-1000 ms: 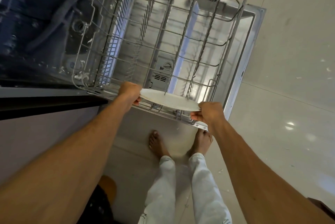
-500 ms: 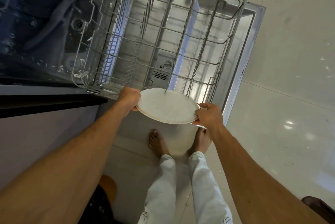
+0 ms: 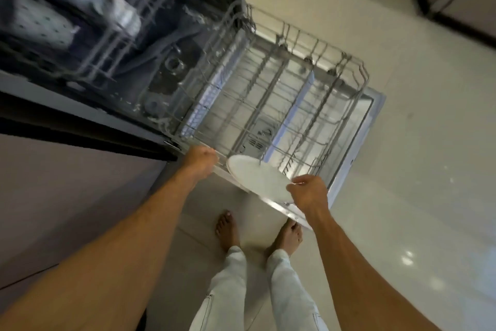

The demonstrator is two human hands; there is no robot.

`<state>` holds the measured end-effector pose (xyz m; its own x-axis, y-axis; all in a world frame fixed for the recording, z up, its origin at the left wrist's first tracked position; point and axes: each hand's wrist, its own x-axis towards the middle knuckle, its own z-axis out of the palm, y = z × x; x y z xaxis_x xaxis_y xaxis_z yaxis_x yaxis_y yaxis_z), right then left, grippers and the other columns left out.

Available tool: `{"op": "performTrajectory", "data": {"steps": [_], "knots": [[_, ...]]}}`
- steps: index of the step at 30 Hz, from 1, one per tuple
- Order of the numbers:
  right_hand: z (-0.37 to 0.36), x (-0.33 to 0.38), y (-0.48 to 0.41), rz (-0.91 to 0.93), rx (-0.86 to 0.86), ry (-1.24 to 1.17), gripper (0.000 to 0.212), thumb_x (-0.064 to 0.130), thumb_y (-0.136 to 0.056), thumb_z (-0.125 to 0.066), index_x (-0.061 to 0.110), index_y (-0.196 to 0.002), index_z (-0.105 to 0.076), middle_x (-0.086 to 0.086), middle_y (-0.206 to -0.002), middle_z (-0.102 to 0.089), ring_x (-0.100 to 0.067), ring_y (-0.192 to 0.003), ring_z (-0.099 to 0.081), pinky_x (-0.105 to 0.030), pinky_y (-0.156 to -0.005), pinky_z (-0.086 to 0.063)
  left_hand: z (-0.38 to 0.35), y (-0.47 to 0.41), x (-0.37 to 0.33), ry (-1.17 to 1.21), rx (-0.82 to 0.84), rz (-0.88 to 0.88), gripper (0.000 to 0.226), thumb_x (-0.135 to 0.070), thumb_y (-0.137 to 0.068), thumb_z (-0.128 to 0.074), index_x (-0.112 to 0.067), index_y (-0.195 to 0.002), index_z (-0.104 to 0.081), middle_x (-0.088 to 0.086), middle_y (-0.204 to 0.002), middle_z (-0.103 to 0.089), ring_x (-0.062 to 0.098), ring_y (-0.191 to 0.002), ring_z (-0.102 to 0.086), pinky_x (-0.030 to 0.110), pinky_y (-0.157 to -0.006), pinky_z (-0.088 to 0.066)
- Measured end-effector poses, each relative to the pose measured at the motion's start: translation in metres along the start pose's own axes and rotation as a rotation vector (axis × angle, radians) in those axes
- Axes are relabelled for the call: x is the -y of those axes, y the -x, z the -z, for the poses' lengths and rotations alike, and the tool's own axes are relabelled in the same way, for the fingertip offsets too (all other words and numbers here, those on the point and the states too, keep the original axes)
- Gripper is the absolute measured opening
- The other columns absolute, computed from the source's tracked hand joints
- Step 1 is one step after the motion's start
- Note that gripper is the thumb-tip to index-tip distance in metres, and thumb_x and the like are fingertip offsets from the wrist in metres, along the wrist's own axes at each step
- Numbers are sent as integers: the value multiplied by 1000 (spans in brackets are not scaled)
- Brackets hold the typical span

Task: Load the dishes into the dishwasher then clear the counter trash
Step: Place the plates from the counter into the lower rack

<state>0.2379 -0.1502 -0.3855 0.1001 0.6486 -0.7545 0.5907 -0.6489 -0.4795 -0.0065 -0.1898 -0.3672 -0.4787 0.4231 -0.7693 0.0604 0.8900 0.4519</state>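
Since earlier, left hand (image 3: 201,161) was shifted off the plate (image 3: 257,177) onto the rack (image 3: 281,94) rim, closed; right hand (image 3: 308,192) alone pinched the plate edge; one-handed slip against the tines was judged possible.

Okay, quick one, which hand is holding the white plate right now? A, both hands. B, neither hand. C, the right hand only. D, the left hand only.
C: the right hand pinches the edge of the white plate, while the left hand is closed on the front rim of the lower rack, apart from the plate.
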Motion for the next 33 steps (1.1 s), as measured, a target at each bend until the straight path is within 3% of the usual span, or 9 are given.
{"op": "performTrajectory", "data": {"steps": [4,6,7,11,13,16,21,24,33], "knots": [[4,80,74,112,115,-26,14,7,-83,-72,3,-97,-71,-16,-87,-72,-26,-71,-68,-39,-75,-60,60,78,-16,90,52,-46,20,-20,-75,-58,-7,-87,-67,12,-77,-59,21,-74,-55,32,-70,-43],[4,119,111,181,180,-8,8,3,-84,-68,2,-91,-70,-15,-79,-70,-23,-62,-66,-39,-71,-60,88,115,-21,142,54,-66,10,-13,-82,-58,-12,-74,-64,10,-70,-56,20,-65,-54,26,-64,-42],[3,137,132,214,214,6,8,1,-84,-65,1,-90,-70,-14,-77,-70,-21,-60,-65,-38,-69,-60,103,131,-20,173,47,-59,19,-7,-88,-57,-15,-71,-63,7,-67,-55,20,-61,-53,24,-59,-41],[-17,194,208,388,347,121,21,-1,-83,-56,11,-75,-71,-8,-72,-70,-22,-62,-65,-37,-64,-57,166,199,-4,318,-33,-71,15,-5,-90,-56,-13,-82,-66,7,-68,-56,18,-56,-50,24,-51,-38],[-36,213,246,494,447,220,27,-1,-80,-52,11,-63,-70,-6,-66,-67,-22,-60,-62,-35,-59,-53,196,234,12,409,-133,-62,9,-13,-81,-60,-13,-77,-68,9,-66,-58,20,-53,-51,23,-51,-39],[-67,230,295,571,592,322,24,-2,-84,-54,8,-69,-70,-7,-58,-62,-17,-49,-56,-23,-45,-46,229,273,45,570,-312,-47,18,-12,-78,-62,-19,-63,-70,6,-61,-60,20,-52,-53,24,-54,-44],[-135,235,361,608,849,431,14,-8,-87,-59,5,-89,-63,0,-52,-62,-11,-38,-49,-17,-37,-36,271,347,105,751,-680,-54,9,-10,-88,-63,-15,-89,-70,2,-68,-65,15,-59,-58,24,-54,-48],[-172,240,416,700,977,536,13,-6,-86,-64,7,-86,-62,-6,-60,-61,-14,-42,-51,-17,-36,-38,293,392,145,871,-883,-30,10,-11,-89,-63,-11,-95,-71,2,-70,-66,14,-59,-60,24,-52,-49],[-250,209,557,1005,1193,709,8,-4,-86,-65,4,-85,-65,-11,-69,-66,-22,-53,-61,-28,-47,-50,323,486,257,1123,-1268,105,10,-10,-86,-62,-12,-89,-71,10,-75,-69,15,-59,-63,26,-53,-51]]}}
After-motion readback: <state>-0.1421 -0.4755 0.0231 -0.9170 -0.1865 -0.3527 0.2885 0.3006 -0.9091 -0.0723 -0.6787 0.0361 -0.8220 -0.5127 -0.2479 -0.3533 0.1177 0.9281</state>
